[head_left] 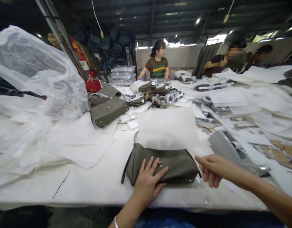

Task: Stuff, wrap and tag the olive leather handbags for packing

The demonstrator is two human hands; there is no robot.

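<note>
An olive-green handbag with a small gold clasp lies flat on the white table near its front edge. My left hand rests flat on the bag's front, fingers spread, beside the clasp. My right hand hovers at the bag's right end with its fingers loosely curled and nothing in it. A white sheet of paper lies over the bag's far side.
More olive bags lie at the back left, beside a big clear plastic bag. A grey tape dispenser sits to the right. White sheets and wrapped parts cover the table. Three people sit at the far side.
</note>
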